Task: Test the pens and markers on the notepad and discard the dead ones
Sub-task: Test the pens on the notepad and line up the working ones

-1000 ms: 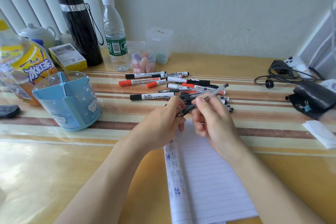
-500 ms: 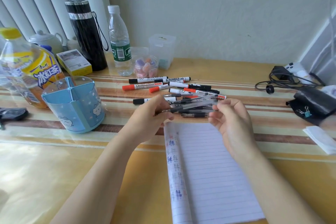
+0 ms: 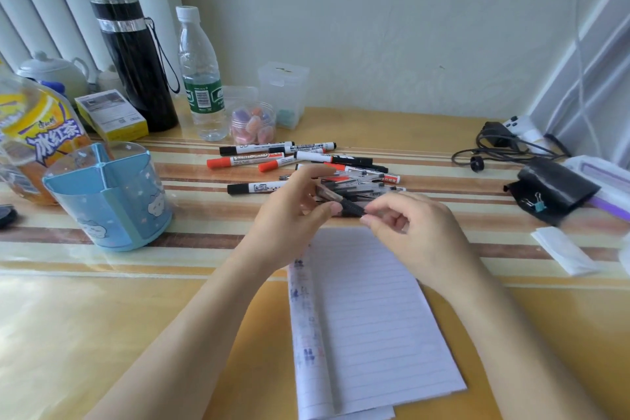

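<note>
Desk test: my left hand and right hand pinch one pen just above the notepad, near the pile.
Cap or tip, the blur won't say; I'd pull straight, then scribble on a bare line.

Single head-worn wide-angle view, close above the desk, facing forward and down toward the wall

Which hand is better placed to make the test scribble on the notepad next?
Likely the right hand: it pinches the dark grip end of the pen just above the top edge of the notepad, over the lined page. The left hand holds the pen's clear barrel, further left.
</note>
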